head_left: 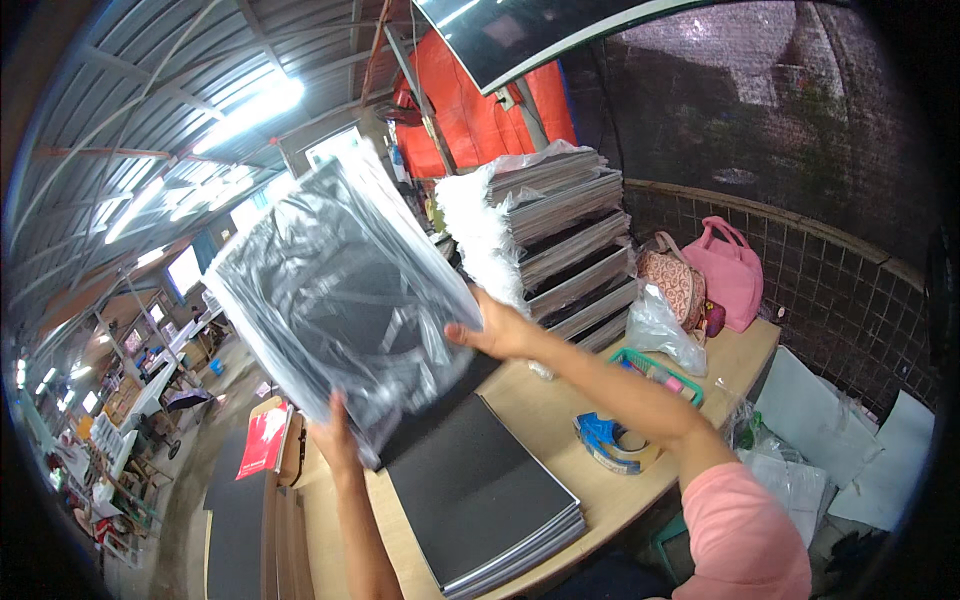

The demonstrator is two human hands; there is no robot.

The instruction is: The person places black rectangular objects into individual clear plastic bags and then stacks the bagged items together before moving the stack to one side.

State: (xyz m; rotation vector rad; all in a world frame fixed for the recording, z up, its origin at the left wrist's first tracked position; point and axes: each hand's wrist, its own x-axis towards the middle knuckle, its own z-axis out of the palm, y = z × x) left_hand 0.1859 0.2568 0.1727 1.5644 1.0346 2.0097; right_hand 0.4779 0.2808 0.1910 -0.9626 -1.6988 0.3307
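Between my two hands is a large stack of black sheets wrapped in clear plastic, raised and tilted above the table. My left hand grips its lower edge, the thumb on the near face. My right hand clasps the right edge, also with the thumb in front; the fingers behind are hidden. The wrap is wrinkled and shiny. Below lies a neat pile of black sheets without wrap, flat on the pale wooden table. A blue tape dispenser rests right of that pile, under my right forearm.
Tall wrapped stacks stand at the back of the table. A green basket, a clear plastic bag and a pink bag sit to the right. At left are a red paper and more dark boards.
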